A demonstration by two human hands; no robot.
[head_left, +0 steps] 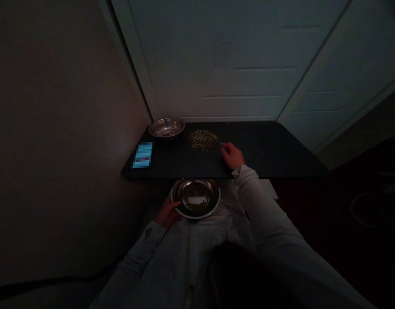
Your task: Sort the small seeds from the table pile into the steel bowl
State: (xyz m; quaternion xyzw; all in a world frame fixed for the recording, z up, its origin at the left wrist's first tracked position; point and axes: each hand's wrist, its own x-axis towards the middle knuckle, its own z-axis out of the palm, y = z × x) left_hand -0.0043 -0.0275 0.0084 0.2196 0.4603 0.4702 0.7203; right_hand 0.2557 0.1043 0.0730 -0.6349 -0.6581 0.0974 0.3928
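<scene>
Dark tabletop (264,150) is holding a heap of seeds (203,140), with some seeds already lying in the near bowl (195,198).
Left hand (167,211) is gripping that bowl's rim; right hand (232,155) is curling beside the heap, any pinch unclear.

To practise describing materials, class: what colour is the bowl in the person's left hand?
The bowl is shiny silver metal, shown best in the head view.

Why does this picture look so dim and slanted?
In the head view, the room is underexposed and murky, the steel bowl shows a pale patch of glare, the blue card is blurred into coarse pixels, and the door leans, probably from wide-lens distortion.
</scene>
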